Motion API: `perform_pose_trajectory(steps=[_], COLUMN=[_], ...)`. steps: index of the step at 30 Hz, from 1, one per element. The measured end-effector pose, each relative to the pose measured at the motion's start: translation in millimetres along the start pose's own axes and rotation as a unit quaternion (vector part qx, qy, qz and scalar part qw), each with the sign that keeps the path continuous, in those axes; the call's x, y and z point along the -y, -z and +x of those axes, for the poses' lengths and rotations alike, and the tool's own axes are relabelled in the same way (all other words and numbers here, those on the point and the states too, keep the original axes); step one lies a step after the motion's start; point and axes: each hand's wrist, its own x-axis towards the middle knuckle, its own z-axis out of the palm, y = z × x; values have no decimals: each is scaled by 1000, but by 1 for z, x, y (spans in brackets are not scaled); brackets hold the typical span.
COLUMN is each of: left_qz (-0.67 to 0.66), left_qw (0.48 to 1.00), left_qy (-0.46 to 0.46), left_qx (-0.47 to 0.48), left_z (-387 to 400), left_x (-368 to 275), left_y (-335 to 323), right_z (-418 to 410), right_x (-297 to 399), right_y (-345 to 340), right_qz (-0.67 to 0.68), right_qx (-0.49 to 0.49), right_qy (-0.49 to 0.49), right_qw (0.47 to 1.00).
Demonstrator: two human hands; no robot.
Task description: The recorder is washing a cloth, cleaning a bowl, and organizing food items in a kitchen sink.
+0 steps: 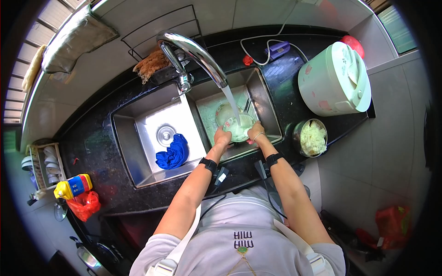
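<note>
My left hand (222,137) grips the left rim of a pale dish (243,128) in the right basin (271,103) of a steel double sink. On the opposite side of that dish, my right hand (256,131) holds the rim. A stream of water (232,100) from the chrome faucet (198,48) falls into the dish. Partly hidden behind it, another round dish (224,112) with a patterned edge lies in the basin. Dark utensils, perhaps chopsticks (247,105), lean beside it. Whether the held dish is a plate or a shallow bowl is unclear.
A crumpled blue cloth (173,153) lies in the left basin near the drain (166,135). To the right stand a rice cooker (323,82) and a metal pot (298,139) heaped with rice-like food. A yellow-and-blue bottle (73,186) and red plastic bag (84,206) sit left.
</note>
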Motion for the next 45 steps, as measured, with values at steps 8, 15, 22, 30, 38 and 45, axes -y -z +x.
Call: perform_pose_trajectory(steps=[8,15,22,30,38,45], left_qz=[-143,-311,-293,-330,-295,44], left_qw=[968,860,840,844,832,865], left_qy=[-205,-355,-427,-393,-377,-499], left_qx=[-26,-194,-163,-155,-282,1], left_z=[-11,-56,-24,-8,-33,-133], left_x=[-16,-89,-87,-112,-102,-117], left_y=[57,152,167,190,181,19], right_z=[41,44,39,13,-96,-90], right_x=[-23,-2,-3,18,46,-12], right_y=[-4,-13,-36,-37,60,37], right_qz=[25,-18,-22,13,337,-49], right_qx=[12,55,-276,-21,333,58], right_qy=[-36,-92,295,239,179,371], right_qw=[999,994,914,971,862,926])
